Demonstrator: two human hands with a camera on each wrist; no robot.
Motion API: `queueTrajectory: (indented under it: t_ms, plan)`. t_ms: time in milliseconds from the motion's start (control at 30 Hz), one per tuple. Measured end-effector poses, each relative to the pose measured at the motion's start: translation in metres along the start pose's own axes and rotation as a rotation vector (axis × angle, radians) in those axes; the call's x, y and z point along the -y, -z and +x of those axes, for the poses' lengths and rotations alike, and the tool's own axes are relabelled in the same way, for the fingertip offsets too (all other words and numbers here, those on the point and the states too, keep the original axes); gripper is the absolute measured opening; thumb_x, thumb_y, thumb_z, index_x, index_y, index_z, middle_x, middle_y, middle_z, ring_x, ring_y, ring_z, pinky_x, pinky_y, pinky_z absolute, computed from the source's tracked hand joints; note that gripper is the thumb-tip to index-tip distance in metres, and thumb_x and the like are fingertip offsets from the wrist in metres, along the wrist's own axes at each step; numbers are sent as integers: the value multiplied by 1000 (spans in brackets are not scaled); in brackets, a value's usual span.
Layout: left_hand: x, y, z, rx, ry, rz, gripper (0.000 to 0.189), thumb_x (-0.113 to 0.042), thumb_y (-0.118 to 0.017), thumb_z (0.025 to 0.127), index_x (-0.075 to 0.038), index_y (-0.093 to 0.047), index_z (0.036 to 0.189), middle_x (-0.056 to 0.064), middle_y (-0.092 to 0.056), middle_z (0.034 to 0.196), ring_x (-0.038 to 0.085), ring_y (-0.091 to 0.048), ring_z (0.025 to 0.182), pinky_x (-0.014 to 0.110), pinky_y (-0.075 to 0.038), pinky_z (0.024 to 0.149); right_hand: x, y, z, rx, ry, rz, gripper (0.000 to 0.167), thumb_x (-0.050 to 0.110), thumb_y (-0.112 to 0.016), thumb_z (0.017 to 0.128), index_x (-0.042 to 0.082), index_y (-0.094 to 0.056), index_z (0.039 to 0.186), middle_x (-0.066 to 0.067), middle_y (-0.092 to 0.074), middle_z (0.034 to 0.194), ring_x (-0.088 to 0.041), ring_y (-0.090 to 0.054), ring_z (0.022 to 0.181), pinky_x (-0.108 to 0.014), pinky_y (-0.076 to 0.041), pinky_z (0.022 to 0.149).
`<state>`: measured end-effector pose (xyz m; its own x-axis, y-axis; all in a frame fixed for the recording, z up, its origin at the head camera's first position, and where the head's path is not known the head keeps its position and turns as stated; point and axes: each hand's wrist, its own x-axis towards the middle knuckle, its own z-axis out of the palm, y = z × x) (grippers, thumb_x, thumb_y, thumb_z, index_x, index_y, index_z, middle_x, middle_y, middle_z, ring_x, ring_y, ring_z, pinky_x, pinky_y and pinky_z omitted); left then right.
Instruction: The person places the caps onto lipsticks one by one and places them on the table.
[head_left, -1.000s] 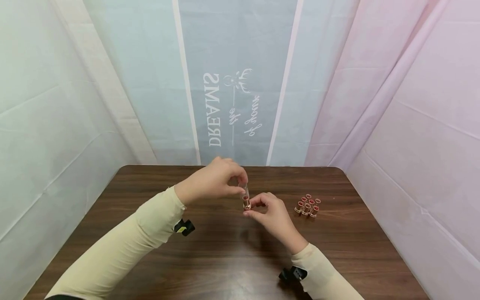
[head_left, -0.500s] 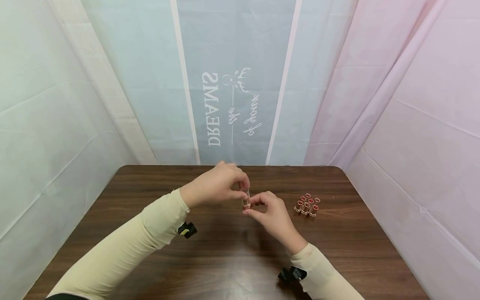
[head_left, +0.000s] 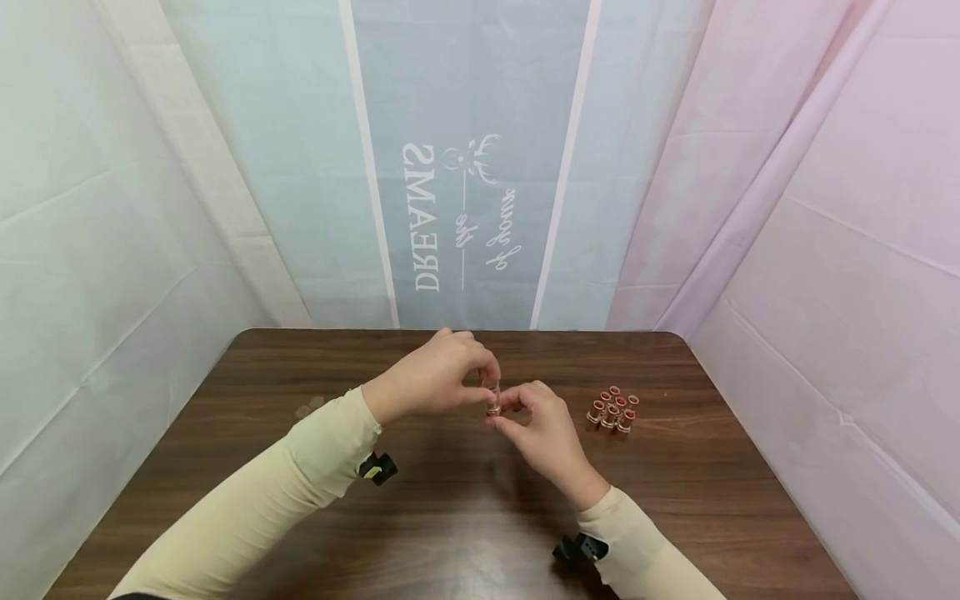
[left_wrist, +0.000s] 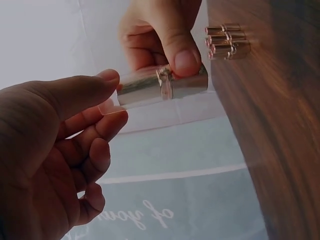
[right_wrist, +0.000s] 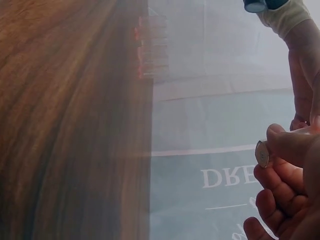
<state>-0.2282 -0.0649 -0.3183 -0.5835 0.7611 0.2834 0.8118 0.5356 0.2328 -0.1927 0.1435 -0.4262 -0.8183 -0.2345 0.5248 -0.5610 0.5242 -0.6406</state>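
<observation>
Over the middle of the table my left hand (head_left: 431, 375) pinches a clear cap (left_wrist: 108, 106) between thumb and fingers. My right hand (head_left: 551, 437) grips the base of a rose-gold lipstick tube (left_wrist: 192, 84) between thumb and forefinger. The cap sits around the upper part of the tube, down to the ring at its middle. In the right wrist view the round end of the base (right_wrist: 262, 153) shows beyond the right thumb. My left fingers hide much of the cap in the head view.
Several uncapped rose-gold lipstick tubes (head_left: 611, 411) with red inside stand in a cluster to the right on the dark wooden table (head_left: 450, 533). Several clear caps (right_wrist: 153, 47) stand at the left, partly behind the left sleeve in the head view. Fabric curtains (head_left: 480, 83) enclose the back and sides.
My left hand has moved down, bringing the clear cap over the lipstick tube. The right hand has stayed in place. Clear caps now show beyond the left sleeve.
</observation>
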Motion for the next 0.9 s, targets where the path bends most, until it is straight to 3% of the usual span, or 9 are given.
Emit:
queueTrajectory:
  t_ms: [200, 433, 667, 900]
  plan:
    - [8, -12, -15, -71, 14, -47, 16, -32, -82, 89, -23, -72, 98, -16, -66, 91, 11, -57, 94, 36, -43, 90, 0, -2, 2, 23, 55, -93, 23, 27, -90, 79, 30, -73, 93, 20, -67, 90, -3, -58, 91, -29, -51, 71]
    - [14, -16, -40, -160, 58, -18, 38, -37, -83, 87, -14, -72, 115, -5, -70, 109, 17, -58, 107, 40, -45, 91, -3, 4, 4, 10, 72, -92, 26, 26, -92, 76, 28, -72, 93, 20, -67, 93, -6, -57, 94, -33, -51, 78]
    - [21, -16, -74, -211, 107, 16, 36, -35, -84, 87, -16, -70, 114, -4, -69, 109, 16, -58, 106, 40, -44, 91, -2, 7, 5, -1, 21, -90, 26, 24, -92, 76, 26, -71, 91, 19, -66, 87, -8, -59, 91, -27, -53, 75]
    - [25, -27, -107, -228, 157, 29, 32, -34, -83, 87, -21, -70, 113, -7, -69, 109, 13, -57, 102, 38, -43, 89, -2, 9, 5, 28, -41, -97, 25, 24, -92, 77, 26, -72, 90, 15, -66, 89, -14, -62, 90, -27, -54, 76]
